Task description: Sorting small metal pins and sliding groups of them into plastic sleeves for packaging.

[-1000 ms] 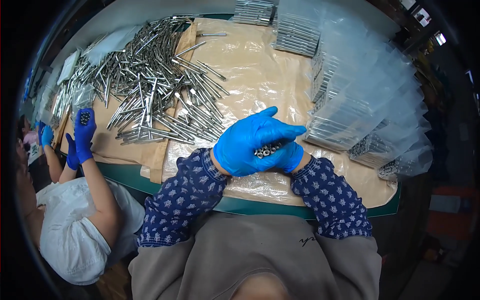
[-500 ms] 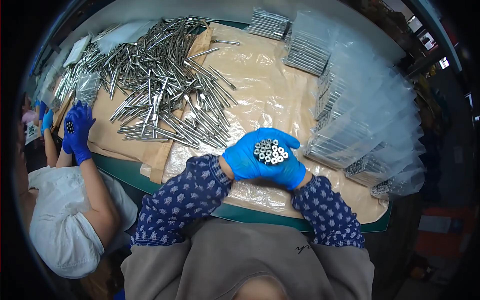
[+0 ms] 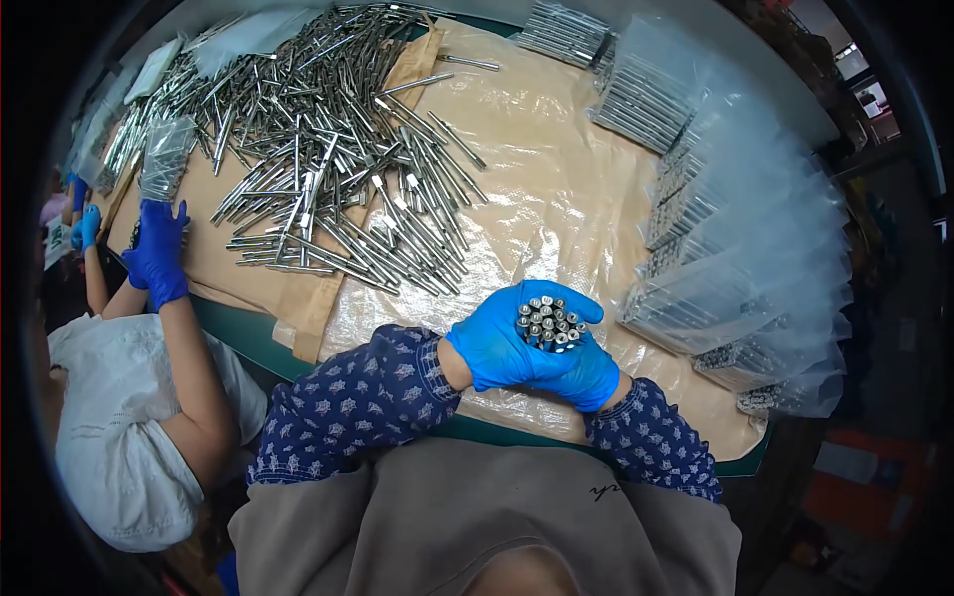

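Both of my hands wear light blue gloves and are closed together around a bundle of metal rods (image 3: 549, 323). The rods stand end-on to me, so their round silver ends show in a tight cluster and their lengths are mostly hidden. My left hand (image 3: 492, 343) wraps the bundle from the left side. My right hand (image 3: 588, 380) cups it from the right and below. A large loose heap of similar rods (image 3: 328, 179) lies to the left beyond my hands, pointing many ways.
Clear plastic bags filled with rods (image 3: 686, 288) stand in a row along the right. Brown sheeting (image 3: 537, 149) covers the green table (image 3: 477, 427). At the left, a co-worker's dark blue gloved hand (image 3: 159, 253) is beside a clear bag (image 3: 167, 159).
The rod ends facing me look different: pale rings with dark holes before, narrower metallic ends now. My hands sit slightly lower and further right in view. The co-worker's hand has shifted toward the clear bag.
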`<state>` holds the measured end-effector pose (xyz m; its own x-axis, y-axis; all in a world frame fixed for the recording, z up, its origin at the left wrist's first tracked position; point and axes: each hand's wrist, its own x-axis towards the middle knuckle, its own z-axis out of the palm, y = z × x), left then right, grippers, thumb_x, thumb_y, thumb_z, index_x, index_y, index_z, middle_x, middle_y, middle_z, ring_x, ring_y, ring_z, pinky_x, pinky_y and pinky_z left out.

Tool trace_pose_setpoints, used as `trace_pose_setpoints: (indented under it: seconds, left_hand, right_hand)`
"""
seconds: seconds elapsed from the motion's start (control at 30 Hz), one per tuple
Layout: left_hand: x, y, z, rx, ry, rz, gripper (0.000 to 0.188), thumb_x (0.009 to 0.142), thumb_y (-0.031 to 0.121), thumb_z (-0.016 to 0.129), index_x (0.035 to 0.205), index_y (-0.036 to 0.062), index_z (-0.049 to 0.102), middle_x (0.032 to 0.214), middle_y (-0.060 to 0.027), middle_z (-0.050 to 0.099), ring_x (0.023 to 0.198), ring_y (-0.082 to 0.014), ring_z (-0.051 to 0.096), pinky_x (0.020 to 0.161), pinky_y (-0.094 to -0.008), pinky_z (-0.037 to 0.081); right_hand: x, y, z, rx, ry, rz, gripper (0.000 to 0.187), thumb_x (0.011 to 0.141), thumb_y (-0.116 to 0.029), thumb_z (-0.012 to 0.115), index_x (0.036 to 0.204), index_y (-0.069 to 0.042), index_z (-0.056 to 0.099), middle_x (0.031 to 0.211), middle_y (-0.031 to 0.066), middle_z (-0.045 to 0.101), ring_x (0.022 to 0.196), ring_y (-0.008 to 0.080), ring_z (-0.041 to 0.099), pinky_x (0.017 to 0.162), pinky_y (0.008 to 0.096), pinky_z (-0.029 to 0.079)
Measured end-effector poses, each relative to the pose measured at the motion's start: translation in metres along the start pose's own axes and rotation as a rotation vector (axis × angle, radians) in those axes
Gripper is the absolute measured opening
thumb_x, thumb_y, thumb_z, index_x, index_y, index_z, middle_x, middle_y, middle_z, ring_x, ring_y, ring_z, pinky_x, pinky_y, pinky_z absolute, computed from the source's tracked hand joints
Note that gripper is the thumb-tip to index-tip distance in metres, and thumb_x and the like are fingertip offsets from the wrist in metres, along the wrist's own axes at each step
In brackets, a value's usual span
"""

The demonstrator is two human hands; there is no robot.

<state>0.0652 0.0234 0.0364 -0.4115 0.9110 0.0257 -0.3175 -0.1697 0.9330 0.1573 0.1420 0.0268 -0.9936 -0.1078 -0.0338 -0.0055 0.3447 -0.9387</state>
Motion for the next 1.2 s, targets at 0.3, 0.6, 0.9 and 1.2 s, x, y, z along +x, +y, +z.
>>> trace_pose_setpoints:
  seconds: [0.3, 0.6, 0.9, 1.2]
  left_hand:
    - [-0.003, -0.005, 0.01, 0.134, 0.085, 0.112, 0.042, 0.07, 0.013, 0.073, 0.109, 0.0044, 0.059, 0.104, -0.0094, 0.061, 0.095, -0.0166, 0.06, 0.086, -0.0292, 0.047]
    - [-0.005, 0.001, 0.015, 0.312, 0.122, 0.22, 0.041, 0.07, 0.011, 0.073, 0.108, 0.0048, 0.059, 0.1, -0.0095, 0.06, 0.092, -0.0191, 0.06, 0.085, -0.0305, 0.047]
    - [-0.006, 0.002, 0.015, 0.333, 0.124, 0.219, 0.039, 0.071, 0.01, 0.072, 0.107, 0.0046, 0.059, 0.1, -0.0097, 0.06, 0.092, -0.0197, 0.06, 0.085, -0.0305, 0.048]
    - [-0.003, -0.007, 0.014, 0.214, 0.15, 0.174, 0.037, 0.072, 0.005, 0.07, 0.106, 0.0011, 0.058, 0.102, -0.0124, 0.061, 0.094, -0.0187, 0.06, 0.084, -0.0307, 0.048]
  right_hand:
    - [0.003, 0.023, 0.006, 0.315, -0.078, 0.064, 0.051, 0.074, -0.009, 0.067, 0.121, -0.012, 0.049, 0.12, 0.005, 0.053, 0.112, 0.0159, 0.05, 0.096, 0.0307, 0.041]
    - [-0.003, 0.011, -0.002, 0.584, -0.116, 0.228, 0.049, 0.072, -0.012, 0.072, 0.116, -0.008, 0.053, 0.113, 0.0061, 0.057, 0.104, 0.0174, 0.055, 0.09, 0.0298, 0.045]
    - [0.0, 0.013, -0.001, 0.463, -0.113, 0.131, 0.052, 0.07, -0.013, 0.073, 0.117, -0.009, 0.053, 0.115, 0.0067, 0.056, 0.106, 0.0181, 0.054, 0.092, 0.0307, 0.044]
    - [0.003, 0.042, 0.008, 0.223, -0.052, -0.003, 0.046, 0.073, -0.014, 0.072, 0.114, -0.008, 0.055, 0.112, 0.0068, 0.057, 0.104, 0.0178, 0.054, 0.091, 0.0303, 0.044]
